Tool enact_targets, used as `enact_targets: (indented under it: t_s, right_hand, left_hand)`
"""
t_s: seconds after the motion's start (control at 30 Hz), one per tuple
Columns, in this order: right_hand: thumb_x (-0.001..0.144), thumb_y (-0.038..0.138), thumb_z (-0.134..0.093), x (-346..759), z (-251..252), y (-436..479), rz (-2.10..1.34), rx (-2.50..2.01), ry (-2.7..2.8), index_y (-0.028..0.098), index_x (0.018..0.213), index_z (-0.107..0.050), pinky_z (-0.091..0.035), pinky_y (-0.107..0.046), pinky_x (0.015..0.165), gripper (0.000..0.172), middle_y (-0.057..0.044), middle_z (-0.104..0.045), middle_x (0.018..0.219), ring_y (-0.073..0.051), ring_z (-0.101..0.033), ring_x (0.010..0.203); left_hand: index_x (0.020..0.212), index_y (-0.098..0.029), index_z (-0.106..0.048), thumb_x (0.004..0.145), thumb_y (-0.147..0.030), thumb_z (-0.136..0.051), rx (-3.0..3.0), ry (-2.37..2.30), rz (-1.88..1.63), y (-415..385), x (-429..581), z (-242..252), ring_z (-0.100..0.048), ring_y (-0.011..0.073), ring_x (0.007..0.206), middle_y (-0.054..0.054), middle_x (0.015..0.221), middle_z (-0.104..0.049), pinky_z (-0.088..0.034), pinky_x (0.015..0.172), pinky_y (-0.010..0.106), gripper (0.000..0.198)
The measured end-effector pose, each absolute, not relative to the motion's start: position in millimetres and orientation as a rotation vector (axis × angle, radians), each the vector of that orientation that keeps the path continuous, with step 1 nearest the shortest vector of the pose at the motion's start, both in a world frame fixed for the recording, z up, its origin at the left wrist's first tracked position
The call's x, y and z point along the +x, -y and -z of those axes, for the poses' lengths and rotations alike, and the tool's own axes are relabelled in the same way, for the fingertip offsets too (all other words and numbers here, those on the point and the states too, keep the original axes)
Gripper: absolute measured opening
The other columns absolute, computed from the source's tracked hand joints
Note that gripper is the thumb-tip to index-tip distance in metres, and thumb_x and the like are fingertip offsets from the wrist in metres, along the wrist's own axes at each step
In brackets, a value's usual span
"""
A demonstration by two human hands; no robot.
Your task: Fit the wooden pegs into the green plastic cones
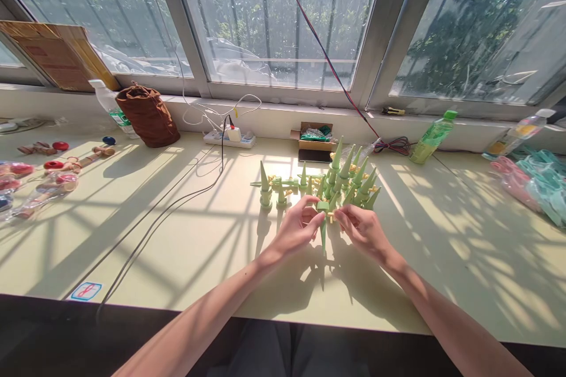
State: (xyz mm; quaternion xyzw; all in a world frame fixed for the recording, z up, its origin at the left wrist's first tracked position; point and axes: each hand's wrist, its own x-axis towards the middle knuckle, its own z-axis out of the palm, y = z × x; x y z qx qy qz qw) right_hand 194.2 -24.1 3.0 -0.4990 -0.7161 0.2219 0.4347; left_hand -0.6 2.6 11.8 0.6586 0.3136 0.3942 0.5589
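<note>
My left hand (299,227) is closed around a green spiked piece (323,207), its wide flat end up and its long point downward. The fingers of my right hand (363,228) pinch a small pale yellow peg (331,216) at the side of that piece. I cannot tell whether the peg is joined to it. Just beyond my hands stands a cluster of similar green spiked pieces (345,172), several with small yellow parts. Further left, another green spiked piece (265,187) stands upright with its tip up.
Behind the cluster is a small open cardboard box (315,142). A power strip (230,140) and black cable (222,156) lie to its left. A brown pouch (148,118) and wooden toys (73,165) are further left. At right are a green bottle (433,138) and plastic bags (542,179).
</note>
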Motion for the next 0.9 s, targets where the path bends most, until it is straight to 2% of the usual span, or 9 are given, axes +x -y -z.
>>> enact_targets:
  t_s: [0.07,0.2,0.27,0.47,0.63,0.8,0.9]
  right_hand:
    - [0.099,0.044,-0.047,194.1,-3.6,24.2,-0.555,-1.264,1.777,0.019,0.066,-0.051,-0.035,-0.024,0.046,0.042,0.002,-0.051,0.054,-0.010,-0.043,0.047]
    - [0.096,0.042,-0.054,194.1,-7.0,27.0,-0.650,-1.209,1.765,0.018,0.090,-0.060,-0.042,-0.024,0.051,0.026,-0.003,-0.064,0.071,-0.014,-0.055,0.056]
    - [0.095,0.042,-0.057,194.5,-7.7,27.7,-0.649,-1.180,1.777,0.017,0.095,-0.060,-0.045,-0.025,0.053,0.025,-0.005,-0.065,0.076,-0.015,-0.059,0.060]
    - [0.096,0.043,-0.053,196.1,-4.2,25.5,-0.605,-1.201,1.774,0.018,0.085,-0.057,-0.042,-0.024,0.051,0.027,-0.001,-0.059,0.066,-0.013,-0.053,0.055]
    - [0.098,0.049,-0.046,194.0,-4.2,25.3,-0.566,-1.263,1.746,0.019,0.064,-0.048,-0.034,-0.024,0.046,0.045,0.002,-0.048,0.052,-0.010,-0.041,0.046]
    - [0.099,0.055,-0.041,192.8,-7.5,25.9,-0.634,-1.313,1.711,0.018,0.057,-0.052,-0.035,-0.024,0.044,0.057,0.001,-0.049,0.046,-0.011,-0.044,0.042]
    - [0.097,0.054,-0.047,193.3,-9.7,26.5,-0.665,-1.303,1.695,0.018,0.066,-0.056,-0.038,-0.024,0.045,0.048,-0.001,-0.055,0.054,-0.011,-0.048,0.045]
  left_hand:
    - [0.113,-0.021,-0.049,0.092,-0.043,-0.059,1.561,-0.747,-0.918,-2.3,-0.3,-11.8,-0.050,0.0074,0.047,-0.006,0.066,-0.052,-0.041,0.045,0.018,0.032]
    - [0.111,-0.020,-0.048,0.091,-0.044,-0.060,1.511,-0.754,-0.936,-3.7,-0.1,-12.1,-0.048,0.0076,0.043,-0.006,0.063,-0.052,-0.041,0.044,0.019,0.033]
    - [0.110,-0.020,-0.047,0.090,-0.045,-0.061,1.485,-0.748,-0.935,-4.5,-0.3,-12.3,-0.047,0.0079,0.042,-0.007,0.061,-0.052,-0.040,0.043,0.020,0.035]
    - [0.113,-0.021,-0.048,0.091,-0.045,-0.060,1.524,-0.752,-0.944,-3.3,-0.3,-11.4,-0.049,0.0078,0.046,-0.005,0.066,-0.052,-0.040,0.044,0.019,0.034]
    - [0.113,-0.021,-0.049,0.093,-0.044,-0.057,1.619,-0.734,-0.933,0.4,0.1,-12.3,-0.049,0.0081,0.050,-0.003,0.069,-0.053,-0.042,0.046,0.020,0.032]
    - [0.111,-0.020,-0.051,0.093,-0.044,-0.056,1.656,-0.722,-0.939,1.8,1.2,-13.2,-0.049,0.0076,0.051,-0.001,0.074,-0.056,-0.042,0.047,0.020,0.030]
    - [0.113,-0.021,-0.049,0.093,-0.044,-0.057,1.603,-0.739,-0.943,-0.1,1.3,-12.0,-0.049,0.0078,0.049,-0.003,0.070,-0.053,-0.042,0.046,0.019,0.032]
